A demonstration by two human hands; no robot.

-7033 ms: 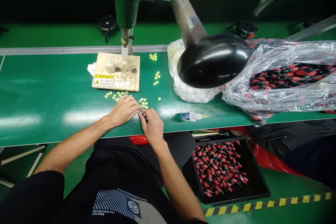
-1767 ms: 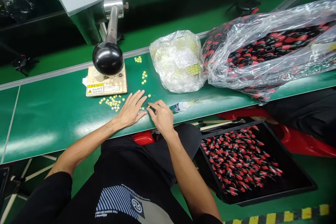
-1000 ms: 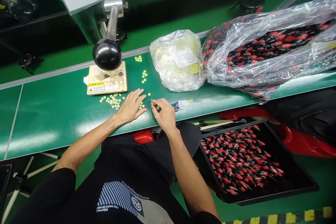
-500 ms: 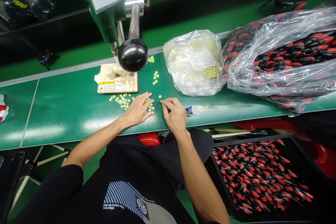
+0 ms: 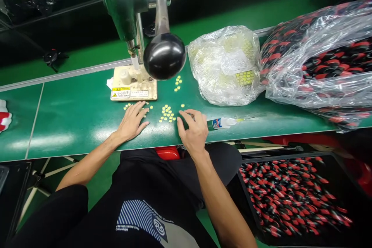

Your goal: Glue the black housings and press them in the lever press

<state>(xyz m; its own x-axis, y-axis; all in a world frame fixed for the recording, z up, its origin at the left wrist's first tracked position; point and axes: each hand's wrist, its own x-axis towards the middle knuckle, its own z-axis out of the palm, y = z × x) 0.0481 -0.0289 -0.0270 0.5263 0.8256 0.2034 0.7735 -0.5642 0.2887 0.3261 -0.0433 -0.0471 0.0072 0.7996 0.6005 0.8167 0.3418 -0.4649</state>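
My left hand (image 5: 132, 123) lies palm down on the green table (image 5: 72, 120), fingers spread over several small yellow-and-white pieces. To its right is a loose group of such pieces (image 5: 167, 113). My right hand (image 5: 193, 128) rests beside this group, thumb and index finger apart at the tips and the other fingers curled; no object shows between them. A small bottle (image 5: 217, 124) with a thin needle tip lies just right of that hand. One single piece (image 5: 182, 105) sits above my right fingertips.
A hand press with a black ball lever (image 5: 164, 56) stands over a cream base (image 5: 133, 83). Behind on the right are a clear bag of yellow pieces (image 5: 225, 66) and a bag of black-and-red parts (image 5: 319, 62). A black tray (image 5: 247, 197) of similar parts sits lower right.
My left hand has moved left, from the middle group onto the pieces below the press, uncovering the group. My right thumb and index finger have parted slightly. The view has shifted a little.
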